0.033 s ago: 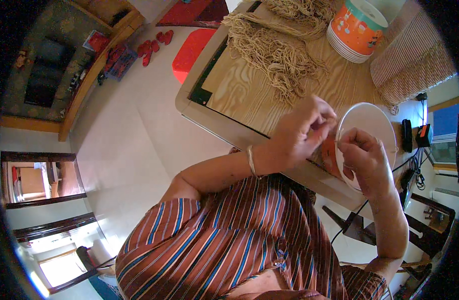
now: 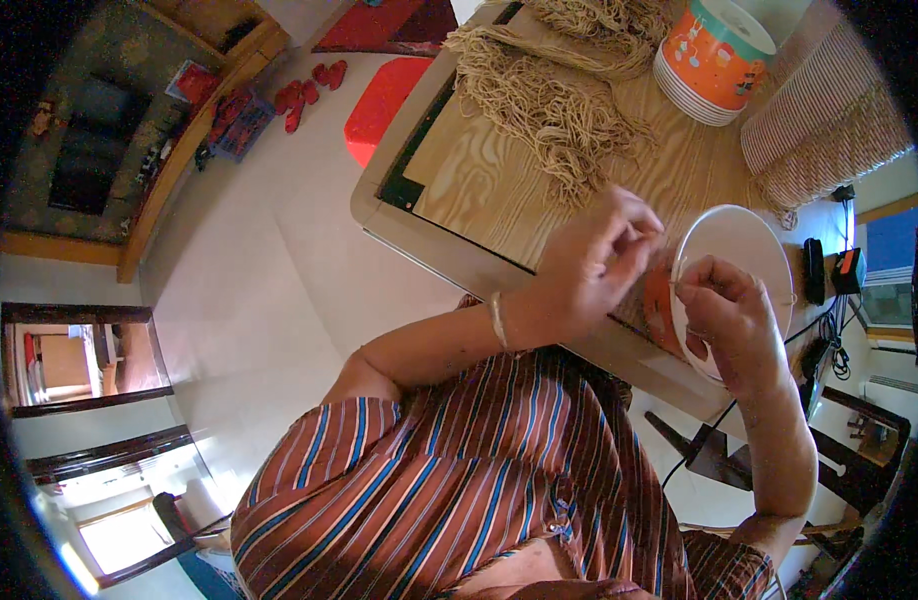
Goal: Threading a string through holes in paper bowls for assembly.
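At the table's near edge stands a paper bucket, white inside with an orange outer wall, its mouth tilted toward me. My right hand is in front of its opening, thumb and fingers pinched together by the left rim. Something tiny and pale shows at those fingertips, too small to name. My left hand, with a bangle at the wrist, hovers just left of the bucket. Its fingers are curled into a pinch, a little blurred, and what they hold cannot be made out. Beyond it lies a loose heap of tan yarn.
A stack of orange paper buckets stands at the table's far side, beside a striped woven roll. Black cables hang at the right. A red stool stands past the table's left edge; red slippers lie on the floor.
My left hand has shifted slightly left and up, a bit farther from the bucket and my right hand. The right hand stays almost where it was.
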### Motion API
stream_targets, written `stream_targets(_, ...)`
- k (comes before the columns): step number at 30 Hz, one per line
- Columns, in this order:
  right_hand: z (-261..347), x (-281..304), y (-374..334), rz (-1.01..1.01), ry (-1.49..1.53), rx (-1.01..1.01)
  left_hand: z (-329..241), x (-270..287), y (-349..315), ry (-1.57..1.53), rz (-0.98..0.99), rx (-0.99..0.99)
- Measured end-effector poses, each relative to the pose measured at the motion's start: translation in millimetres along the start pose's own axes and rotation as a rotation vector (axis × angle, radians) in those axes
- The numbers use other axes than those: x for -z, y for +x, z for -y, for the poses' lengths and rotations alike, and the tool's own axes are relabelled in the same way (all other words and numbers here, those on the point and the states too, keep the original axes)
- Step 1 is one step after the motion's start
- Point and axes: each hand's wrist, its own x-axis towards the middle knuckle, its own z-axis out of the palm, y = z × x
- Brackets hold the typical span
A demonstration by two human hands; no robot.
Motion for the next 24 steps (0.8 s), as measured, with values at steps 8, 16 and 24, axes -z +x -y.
stream_targets(8, 4.0, -0.4, -2.7, 0.001, 0.058, -0.058, -18.7, 11.2, -31.9, -0.04, 0.188, 0.446)
stream_targets(16, 0.6, -3.6, -3.5, 0.012, 0.028, -0.001, -21.9, -10.3, -29.0, -0.46, 0.117, 0.497)
stream_targets(24, -0.2, -4.4, -4.2, 0.012, 0.041, 0.013, -21.0, -11.3, -23.8, -0.395, 0.116, 0.544)
